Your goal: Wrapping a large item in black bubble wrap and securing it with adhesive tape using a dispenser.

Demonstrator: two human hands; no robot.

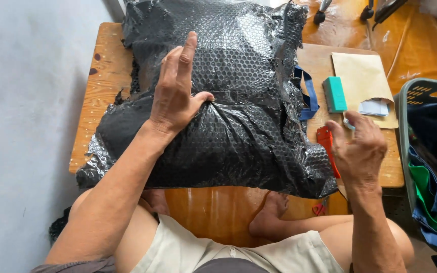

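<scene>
Big black bubble-wrapped bundle takes up most of the wooden worktop, center to upper middle of the frame. Looks pretty much fully covered already, though the wrap edges at the right end look loose and I can't spot any tape holding them, so I'd guess sealing is what's left. Left hand lies flat on top, fingers spread, thumb pressing into a fold. Right hand hovers right of center, fingers loosely curled, pinching some small pale thing I can't make out. Behind it: tan envelope, teal block, a red tool at the bundle's edge.
</scene>
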